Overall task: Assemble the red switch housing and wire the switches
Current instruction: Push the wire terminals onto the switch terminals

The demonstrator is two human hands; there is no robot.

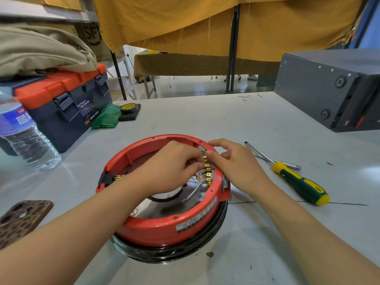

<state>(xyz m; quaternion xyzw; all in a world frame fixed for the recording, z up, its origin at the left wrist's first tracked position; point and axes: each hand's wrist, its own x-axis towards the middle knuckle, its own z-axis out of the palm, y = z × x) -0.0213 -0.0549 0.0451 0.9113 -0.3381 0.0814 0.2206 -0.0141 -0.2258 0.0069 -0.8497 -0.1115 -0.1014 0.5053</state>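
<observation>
The red housing (164, 229) sits on the table (205, 120). Inside its right rim, both the left hand (170, 167) and the right hand (236, 167) pinch at brass terminals (206, 171). A screwdriver (298, 177) lies right of the housing.

- Round red plastic switch housing (164, 227), a white label with dark print on its wall, sits on a glossy black ring (174, 254).
- Gold metal terminals (206, 171) at its 2 o'clock rim.
- Green-and-yellow-handled screwdriver (301, 183) at 3 o'clock.
- Brown leopard-spotted phone case (22, 220) at 9 o'clock.
- Navy toolbox with an orange lid (61, 101) at 10 o'clock.
- Pale grey surface (205, 118); mustard-yellow cloth (205, 23) behind.
</observation>
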